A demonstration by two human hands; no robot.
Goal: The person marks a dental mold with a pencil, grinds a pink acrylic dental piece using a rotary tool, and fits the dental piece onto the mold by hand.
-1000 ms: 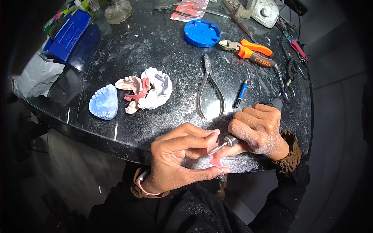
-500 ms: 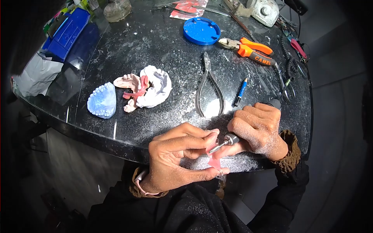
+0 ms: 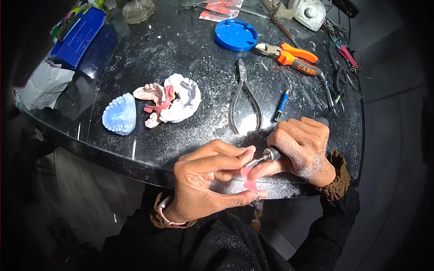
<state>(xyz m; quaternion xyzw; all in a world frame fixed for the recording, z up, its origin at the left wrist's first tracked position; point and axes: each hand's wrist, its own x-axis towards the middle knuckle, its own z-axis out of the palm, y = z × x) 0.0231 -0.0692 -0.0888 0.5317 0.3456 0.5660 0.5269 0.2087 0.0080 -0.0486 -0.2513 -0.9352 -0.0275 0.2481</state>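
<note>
My left hand [image 3: 199, 180] pinches a small pink acrylic denture piece [image 3: 250, 184] between thumb and fingers, just over the table's front edge. My right hand [image 3: 304, 147] is wrapped round a rotary handpiece [image 3: 272, 154], whose metal bur points left and down at the upper part of the pink piece. Whether the bur touches it I cannot tell. The right thumb lies against the piece's right side. White dust coats both hands. Beyond them lie a blue pencil stub [image 3: 281, 106] and metal pliers with spread handles [image 3: 234, 106].
Left on the dusty black table [image 3: 149, 49] sit a blue dental cast [image 3: 120, 115] and a white plaster cast [image 3: 185, 99] with pink pieces. Farther back are a blue lid [image 3: 236, 35], orange-handled cutters [image 3: 298, 58], a glass jar [image 3: 138, 11] and a blue box [image 3: 80, 38].
The bur tip has moved slightly up along the pink piece, and the handpiece has lifted a little. The left hand keeps its pinch. The whole view has shifted slightly.
</note>
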